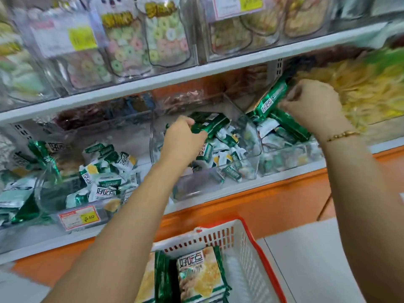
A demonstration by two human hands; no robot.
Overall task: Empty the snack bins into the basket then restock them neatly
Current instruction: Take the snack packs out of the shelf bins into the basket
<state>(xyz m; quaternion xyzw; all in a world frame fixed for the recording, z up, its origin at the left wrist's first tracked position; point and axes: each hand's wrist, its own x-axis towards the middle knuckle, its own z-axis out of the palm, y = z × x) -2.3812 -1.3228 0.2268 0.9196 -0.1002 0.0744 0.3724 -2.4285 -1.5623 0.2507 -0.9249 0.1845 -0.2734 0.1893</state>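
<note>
Clear plastic snack bins line the lower shelf. My left hand (pixel 182 139) reaches into the middle bin (pixel 229 171) and grips a green snack packet (pixel 213 123) above a heap of green-and-white packets. My right hand (pixel 312 106), with a gold bracelet on its wrist, grips a bundle of long green packets (pixel 272 100) over the bin to the right (pixel 290 159). Below, a white basket with a red rim (pixel 247 243) holds several green-and-yellow snack packs (pixel 200 274).
The left bin (pixel 72 206) holds more loose green-and-white packets behind a price label (pixel 79 217). The upper shelf (pixel 196 71) carries bins of coloured ring snacks. Yellow snack bags (pixel 360 88) sit behind my right hand. An orange panel runs under the shelf.
</note>
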